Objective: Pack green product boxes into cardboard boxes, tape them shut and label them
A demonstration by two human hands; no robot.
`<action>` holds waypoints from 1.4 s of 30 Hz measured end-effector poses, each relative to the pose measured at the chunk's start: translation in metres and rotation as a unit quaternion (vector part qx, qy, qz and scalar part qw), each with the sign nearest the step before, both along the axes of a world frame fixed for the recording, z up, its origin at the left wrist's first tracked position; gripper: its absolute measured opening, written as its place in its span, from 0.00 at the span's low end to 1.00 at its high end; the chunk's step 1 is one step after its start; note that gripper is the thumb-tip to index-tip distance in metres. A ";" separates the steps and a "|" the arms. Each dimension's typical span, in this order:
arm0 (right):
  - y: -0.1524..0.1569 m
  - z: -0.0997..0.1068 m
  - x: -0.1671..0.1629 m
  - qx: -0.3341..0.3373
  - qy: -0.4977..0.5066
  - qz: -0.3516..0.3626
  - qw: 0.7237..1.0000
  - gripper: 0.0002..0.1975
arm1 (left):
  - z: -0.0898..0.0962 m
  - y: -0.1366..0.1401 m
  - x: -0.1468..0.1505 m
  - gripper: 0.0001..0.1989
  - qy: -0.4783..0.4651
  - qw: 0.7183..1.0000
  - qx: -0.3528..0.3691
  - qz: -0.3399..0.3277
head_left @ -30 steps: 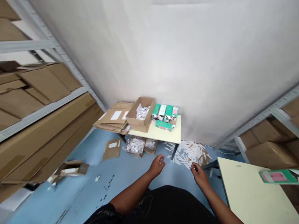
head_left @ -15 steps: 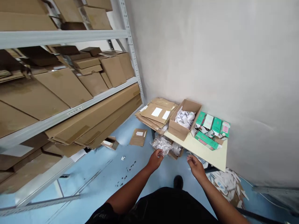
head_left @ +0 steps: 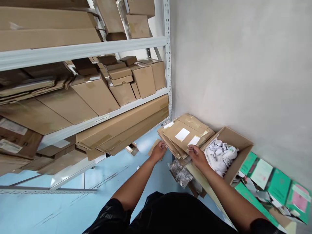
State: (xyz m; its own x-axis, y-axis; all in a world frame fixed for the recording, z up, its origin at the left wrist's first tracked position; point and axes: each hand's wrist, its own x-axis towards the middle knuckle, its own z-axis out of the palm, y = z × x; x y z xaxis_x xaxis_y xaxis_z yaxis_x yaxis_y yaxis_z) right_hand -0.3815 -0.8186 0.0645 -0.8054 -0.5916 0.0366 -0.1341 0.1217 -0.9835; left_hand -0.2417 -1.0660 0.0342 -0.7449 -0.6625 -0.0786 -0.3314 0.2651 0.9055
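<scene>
A stack of flattened cardboard boxes (head_left: pixel 185 125) with white labels lies on the cream table (head_left: pixel 203 180). My left hand (head_left: pixel 158 151) hovers by the stack's left edge, fingers loosely bent and nothing visible in them. At the front right corner, near a white label, my right hand (head_left: pixel 198 156) reaches over the stack with fingers partly curled. Whether its fingertips touch the cardboard is hard to make out. Just right of that hand stands an open carton (head_left: pixel 240 138) filled with crumpled white paper (head_left: pixel 219 154).
Grey metal shelving (head_left: pixel 136 45) loaded with cardboard boxes fills the left side. Several green boxes (head_left: pixel 279 185) stand on the table at right. Clear plastic wrap (head_left: pixel 180 172) bulges below the table. A small open box (head_left: pixel 132 149) lies on the blue floor (head_left: pixel 107 182).
My view has moved nearer the table and swung left. My hands have moved from in front of the table to the cardboard stack, the right one now over its corner.
</scene>
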 end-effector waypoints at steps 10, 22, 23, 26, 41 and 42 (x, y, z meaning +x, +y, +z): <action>-0.071 -0.017 -0.061 0.026 -0.001 -0.032 0.999 0.19 | -0.017 -0.106 -0.126 0.17 -0.111 0.988 -0.095 -0.055; -0.119 -0.018 -0.032 0.146 -0.038 -0.219 0.964 0.18 | -0.054 -0.165 -0.226 0.21 -0.208 0.948 -0.088 -0.224; -0.120 -0.018 -0.028 0.149 -0.042 -0.226 0.962 0.17 | -0.054 -0.166 -0.230 0.18 -0.207 0.946 -0.078 -0.236; -0.119 -0.016 -0.017 0.146 -0.056 -0.250 0.956 0.16 | -0.052 -0.165 -0.239 0.12 -0.205 0.941 -0.048 -0.264; -0.043 -0.005 0.048 0.092 -0.051 -0.315 0.943 0.18 | 0.024 -0.127 -0.237 0.08 -0.053 0.974 -0.011 -0.219; -0.033 -0.005 0.054 0.091 -0.050 -0.311 0.945 0.18 | 0.035 -0.126 -0.232 0.09 -0.032 0.977 -0.018 -0.208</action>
